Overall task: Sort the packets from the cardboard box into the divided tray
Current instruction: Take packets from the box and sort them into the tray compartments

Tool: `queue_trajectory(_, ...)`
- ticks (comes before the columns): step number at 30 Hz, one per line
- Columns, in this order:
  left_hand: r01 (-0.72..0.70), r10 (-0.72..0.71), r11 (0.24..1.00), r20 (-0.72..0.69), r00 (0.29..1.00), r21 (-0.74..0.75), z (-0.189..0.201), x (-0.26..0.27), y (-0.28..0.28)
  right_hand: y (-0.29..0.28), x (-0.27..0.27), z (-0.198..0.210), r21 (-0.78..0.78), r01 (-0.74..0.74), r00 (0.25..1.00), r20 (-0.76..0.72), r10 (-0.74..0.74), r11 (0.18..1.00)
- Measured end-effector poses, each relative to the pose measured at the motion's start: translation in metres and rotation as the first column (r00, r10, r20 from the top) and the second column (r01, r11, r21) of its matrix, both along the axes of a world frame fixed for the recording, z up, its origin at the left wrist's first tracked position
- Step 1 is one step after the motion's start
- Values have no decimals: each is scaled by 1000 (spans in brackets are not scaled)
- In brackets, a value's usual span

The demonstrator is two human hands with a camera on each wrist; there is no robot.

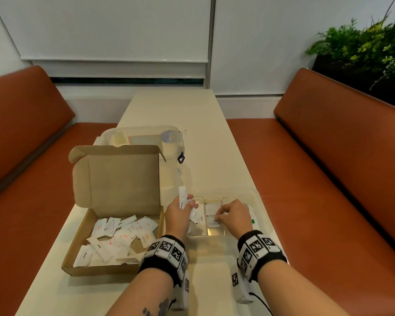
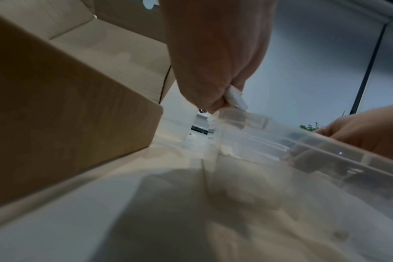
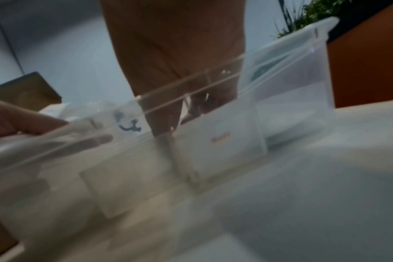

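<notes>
Gripping a narrow white paper packet [image 1: 182, 198] that stands upright between its curled fingers, the left hand [image 1: 177, 215] sits at lower centre of the head view, over the left end of the clear plastic divided tray [image 1: 258, 195]. From the left wrist view the same packet [image 2: 236, 97] shows pinched at the fingertips just above the tray's near rim [image 2: 325, 141]. Just right of it, the right hand [image 1: 234, 216] reaches down into a middle compartment, its fingers curled and its grip pinching a white square packet [image 1: 212, 221] that lies there; the right wrist view shows those fingers [image 3: 166, 122] through the blurred clear wall, down at the compartment floor beside a flat white packet with faint print [image 3: 220, 141]. A few more white packets lie in the left compartment, and one with a green mark [image 1: 253, 221] shows at the right of the tray.

Left of the tray, touching or nearly touching it, the open brown cardboard box [image 1: 82, 254] holds a loose heap of white packets with red and black lettering [image 1: 121, 238], its lid standing up behind. Behind the box, at centre frame, a clear plastic lidded container [image 1: 146, 137] rests on the long cream tabletop [image 1: 192, 115]. Orange-brown upholstered benches [image 1: 328, 156] flank both sides, and green potted foliage [image 1: 363, 42] fills the upper right.
</notes>
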State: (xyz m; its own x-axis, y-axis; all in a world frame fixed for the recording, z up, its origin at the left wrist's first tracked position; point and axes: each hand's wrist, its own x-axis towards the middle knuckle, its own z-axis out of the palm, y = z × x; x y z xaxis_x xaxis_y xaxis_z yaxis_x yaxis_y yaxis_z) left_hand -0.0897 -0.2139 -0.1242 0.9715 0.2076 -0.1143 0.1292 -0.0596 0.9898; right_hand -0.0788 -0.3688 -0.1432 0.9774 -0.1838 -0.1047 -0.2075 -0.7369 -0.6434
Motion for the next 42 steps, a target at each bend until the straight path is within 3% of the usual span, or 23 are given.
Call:
queue_trajectory(13, 22, -21, 998, -17, 1000, 64, 2, 1, 1, 4, -1, -2, -223, -164, 985, 21, 173, 961)
queue_trajectory(27, 64, -63, 997, -17, 998, 46, -1, 3, 4, 8, 2, -1, -231, -114, 993, 1, 117, 966)
queue_trajectory(31, 61, -61, 998, -1, 998, -14, 1, 2, 3, 7, -1, 4, -103, -47, 992, 113, 59, 994)
queue_trajectory(34, 51, -49, 997, 35, 998, -60, 4, -1, 2, 9, -4, 13, 104, -14, 979, 205, -7, 994)
queue_trajectory(37, 41, -38, 997, 42, 998, -71, 6, -3, -3, 16, -7, 24, 352, -55, 993, 116, 15, 934)
queue_trajectory(42, 9, -2, 976, 32, 999, -216, 9, 0, -16, 14, -8, 27, 581, -33, 999, 13, 32, 813)
